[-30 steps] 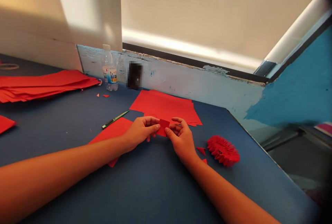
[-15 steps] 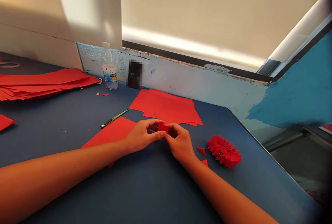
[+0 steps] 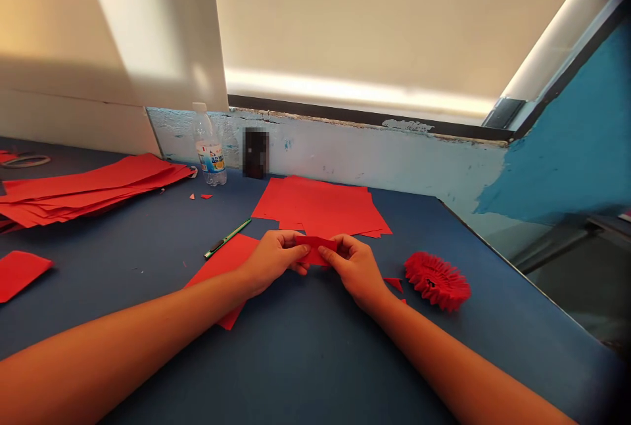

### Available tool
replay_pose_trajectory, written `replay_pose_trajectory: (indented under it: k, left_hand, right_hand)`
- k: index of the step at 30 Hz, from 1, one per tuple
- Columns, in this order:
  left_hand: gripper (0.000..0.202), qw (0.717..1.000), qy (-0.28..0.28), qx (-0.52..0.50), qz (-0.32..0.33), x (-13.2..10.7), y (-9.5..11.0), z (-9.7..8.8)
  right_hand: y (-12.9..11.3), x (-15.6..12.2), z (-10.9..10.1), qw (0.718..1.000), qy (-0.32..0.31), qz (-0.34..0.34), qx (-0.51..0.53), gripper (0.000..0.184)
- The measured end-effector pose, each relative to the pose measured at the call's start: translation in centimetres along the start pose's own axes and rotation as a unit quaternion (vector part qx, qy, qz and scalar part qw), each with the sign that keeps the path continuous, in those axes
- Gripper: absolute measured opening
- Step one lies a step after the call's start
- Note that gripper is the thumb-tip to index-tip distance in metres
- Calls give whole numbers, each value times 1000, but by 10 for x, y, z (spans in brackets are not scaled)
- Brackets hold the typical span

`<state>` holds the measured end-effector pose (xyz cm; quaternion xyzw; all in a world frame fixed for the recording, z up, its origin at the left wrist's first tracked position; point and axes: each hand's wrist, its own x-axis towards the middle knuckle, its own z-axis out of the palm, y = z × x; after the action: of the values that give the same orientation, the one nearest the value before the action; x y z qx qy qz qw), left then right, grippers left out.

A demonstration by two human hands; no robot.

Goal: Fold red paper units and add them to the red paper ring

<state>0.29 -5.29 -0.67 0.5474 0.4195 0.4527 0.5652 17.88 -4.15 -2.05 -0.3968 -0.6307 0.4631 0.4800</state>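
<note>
A small folded piece of red paper (image 3: pixel 315 250) is stretched lengthwise between my two hands, a little above the table. My left hand (image 3: pixel 279 255) pinches its left end, thumb on the near face. The right end is pinched by my right hand (image 3: pixel 355 267), its thumb also on the near face. Under my left wrist lies a sheet of red paper (image 3: pixel 231 255), partly hidden by the forearm. A green utility knife (image 3: pixel 227 239) rests along that sheet's upper left edge. To the right of my right hand sits a ring of pleated red paper (image 3: pixel 438 282), with small folded red triangles (image 3: pixel 394 284) beside it.
Stacked red sheets (image 3: pixel 325 205) lie behind my hands. A larger stack of red paper (image 3: pixel 98 185) is at the left, near a plastic bottle (image 3: pixel 211 156) and a pixelated dark object (image 3: pixel 256 154) against the wall. A red piece (image 3: pixel 22 274) lies at the left edge.
The red paper was a compact folded bit between my fingertips; now it is a wider strip held out flat. My hands have moved slightly apart, and the camera view has shifted.
</note>
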Motion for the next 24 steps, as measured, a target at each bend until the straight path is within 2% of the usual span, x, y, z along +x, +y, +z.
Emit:
replay_pose_trajectory:
  k: [3, 6, 9, 10, 13, 16, 19, 24]
  left_hand:
    - [25, 1000, 0, -22, -3, 2, -1, -4]
    - [24, 998, 11, -59, -19, 4, -3, -6]
    - [19, 998, 3, -55, -32, 4, -2, -5]
    - [16, 998, -7, -45, -32, 4, -2, -5]
    - [11, 999, -14, -30, -31, 2, 1, -3]
    - [11, 999, 8, -36, -40, 3, 2, -2]
    - [11, 998, 8, -36, -46, 4, 3, -2]
    - [10, 998, 2, -12, -61, 4, 4, -3]
  right_hand:
    - [1, 1, 0, 999, -5, 16, 30, 24]
    - [1, 0, 0, 999, -18, -9, 26, 23]
    - [0, -4, 0, 997, -48, -60, -21, 54]
    - [-1, -5, 1, 994, -54, -81, -52, 57]
    - [-6, -9, 3, 972, -54, -159, -165, 43]
    - [-9, -11, 4, 946, -44, -219, -235, 50]
    - [-7, -11, 5, 937, -33, -237, -256, 53]
    - [-4, -11, 3, 944, -28, -220, -245, 24]
